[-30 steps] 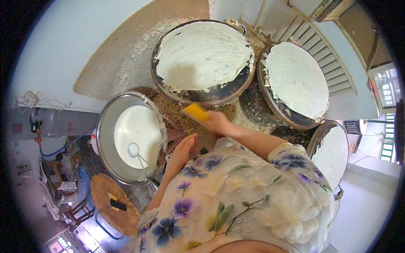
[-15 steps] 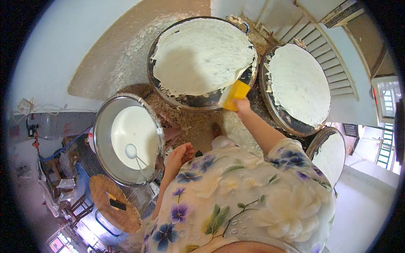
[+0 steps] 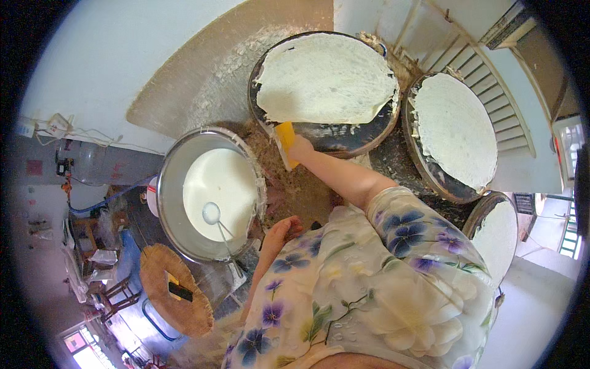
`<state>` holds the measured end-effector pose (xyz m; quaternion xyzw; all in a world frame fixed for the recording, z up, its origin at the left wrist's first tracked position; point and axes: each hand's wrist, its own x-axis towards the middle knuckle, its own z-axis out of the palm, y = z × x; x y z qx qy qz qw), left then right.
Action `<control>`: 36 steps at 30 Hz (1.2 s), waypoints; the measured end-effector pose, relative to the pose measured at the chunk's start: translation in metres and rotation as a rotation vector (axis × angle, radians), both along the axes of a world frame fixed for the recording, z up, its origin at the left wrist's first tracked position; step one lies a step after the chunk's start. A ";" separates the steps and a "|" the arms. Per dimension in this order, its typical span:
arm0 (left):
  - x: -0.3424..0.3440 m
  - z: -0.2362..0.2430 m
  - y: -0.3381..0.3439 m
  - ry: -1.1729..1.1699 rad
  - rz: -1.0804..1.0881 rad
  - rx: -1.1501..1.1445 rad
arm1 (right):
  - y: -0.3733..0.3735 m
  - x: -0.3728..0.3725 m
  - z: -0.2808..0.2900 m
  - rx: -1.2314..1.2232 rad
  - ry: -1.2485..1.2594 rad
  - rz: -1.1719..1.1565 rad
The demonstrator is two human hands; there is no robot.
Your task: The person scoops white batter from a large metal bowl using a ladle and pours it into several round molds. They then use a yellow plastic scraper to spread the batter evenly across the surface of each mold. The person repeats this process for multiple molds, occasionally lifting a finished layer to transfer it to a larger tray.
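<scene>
While the right hand point(image 3: 299, 149) grips a flat yellow scraper point(image 3: 285, 136) with closed fingers, the left hand point(image 3: 281, 232) is held near the body, its fingers loosely bent and with nothing visible in them. The scraper is at the near left edge of a large round black griddle point(image 3: 335, 136); whether it touches the rim, I cannot tell. On this griddle, a thin white round sheet point(image 3: 326, 80) covers most of the surface, so its covering seems largely done, but a dark strip on the near side is bare. A second round dark griddle point(image 3: 413, 144) and a third one, partly hidden, point(image 3: 476, 212) also carry white layers, which appear already spread. To the left, a wide silver metal pot point(image 3: 178, 209) contains much white liquid point(image 3: 215, 178), so the supply is apparently not finished. A long-handled metal ladle point(image 3: 211, 213) rests in this pot.
</scene>
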<state>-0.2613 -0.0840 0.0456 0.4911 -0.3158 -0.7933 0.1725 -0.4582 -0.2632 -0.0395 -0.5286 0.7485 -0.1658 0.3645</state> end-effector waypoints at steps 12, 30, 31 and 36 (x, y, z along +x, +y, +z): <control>0.003 -0.020 -0.019 0.021 -0.124 -0.059 | 0.118 -0.124 -0.003 -0.401 0.710 0.265; -0.106 -0.011 -0.140 -0.549 -0.291 -0.316 | -0.084 -0.414 0.006 -0.238 0.536 -0.578; -0.112 -0.012 -0.149 -0.639 -0.413 -0.615 | -0.089 -0.416 0.012 -0.273 0.408 -0.739; -0.180 -0.047 -0.188 -0.939 -0.674 -1.542 | -0.040 -0.386 0.017 -0.564 0.097 -0.703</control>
